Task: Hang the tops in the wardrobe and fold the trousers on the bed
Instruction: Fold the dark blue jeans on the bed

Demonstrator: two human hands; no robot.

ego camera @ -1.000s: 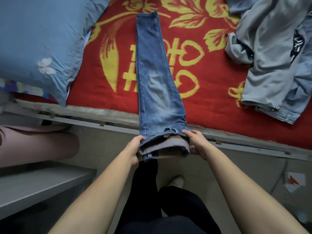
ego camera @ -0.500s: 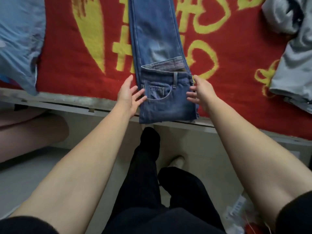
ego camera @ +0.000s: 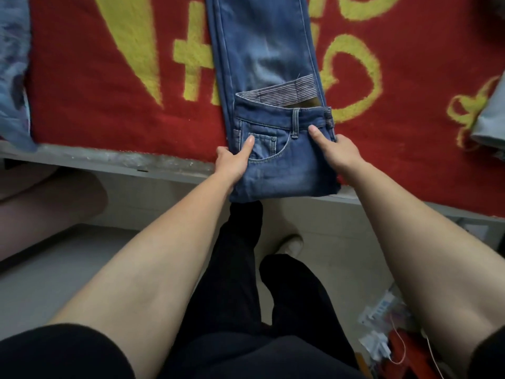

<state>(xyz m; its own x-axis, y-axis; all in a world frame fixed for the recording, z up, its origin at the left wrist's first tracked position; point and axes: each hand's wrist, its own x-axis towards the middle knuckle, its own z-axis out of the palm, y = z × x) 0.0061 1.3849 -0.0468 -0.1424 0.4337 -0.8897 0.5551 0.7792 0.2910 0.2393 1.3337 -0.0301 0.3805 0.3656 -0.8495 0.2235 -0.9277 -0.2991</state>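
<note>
Gripping overhanging folded blue denim jeans (ego camera: 284, 173), left hand (ego camera: 235, 161) and right hand (ego camera: 341, 153) risked tugging them off the red bed (ego camera: 95, 105).

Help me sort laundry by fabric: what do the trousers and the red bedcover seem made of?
Trousers: cotton denim, it seems, matte and faded in patches; pale topstitching and a stitched pocket show. Red bedcover: probably a plush, blanket-like pile; its yellow pattern has fuzzy edges.
</note>
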